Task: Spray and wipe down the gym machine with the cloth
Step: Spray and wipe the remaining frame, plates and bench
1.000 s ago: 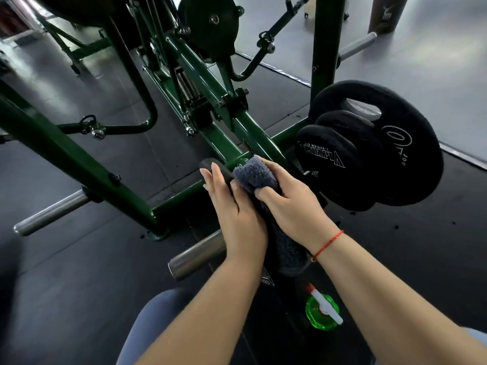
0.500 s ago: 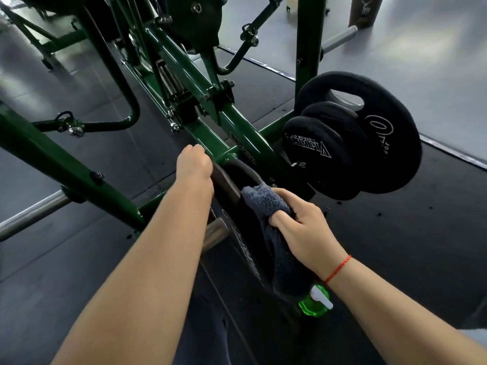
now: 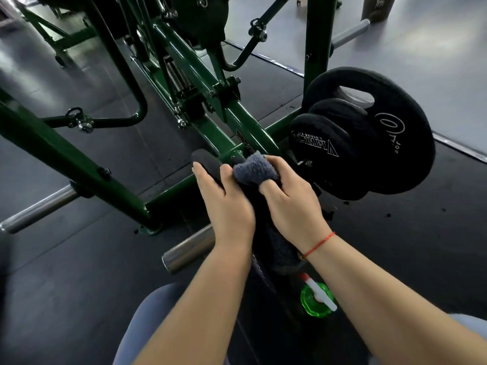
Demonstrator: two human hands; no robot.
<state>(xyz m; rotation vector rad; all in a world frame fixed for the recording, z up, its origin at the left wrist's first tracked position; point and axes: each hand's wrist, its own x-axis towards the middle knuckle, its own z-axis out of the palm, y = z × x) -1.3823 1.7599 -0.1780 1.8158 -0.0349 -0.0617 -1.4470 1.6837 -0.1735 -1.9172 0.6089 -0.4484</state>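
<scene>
The dark green gym machine (image 3: 232,114) fills the upper half of the head view. Right in front of me a black weight plate (image 3: 208,164) stands on edge on a chrome peg (image 3: 189,250). My left hand (image 3: 224,201) lies against the plate's left face with its fingers straight. My right hand (image 3: 292,204) grips a grey cloth (image 3: 253,167) bunched over the plate's top edge; the cloth's tail hangs down under my wrist. A green spray bottle (image 3: 315,302) with a white trigger stands on the floor below my right forearm.
Three black plates (image 3: 374,143) are stacked on a peg to the right. Another chrome peg (image 3: 37,209) juts out at the left. A spring (image 3: 175,75) and bolts sit on the central beam. Dark rubber flooring lies all around, and my knees show at the bottom.
My left hand has come back from the plate's far rim to lie flat on its left face. The cloth in my right hand has moved up to the plate's top edge.
</scene>
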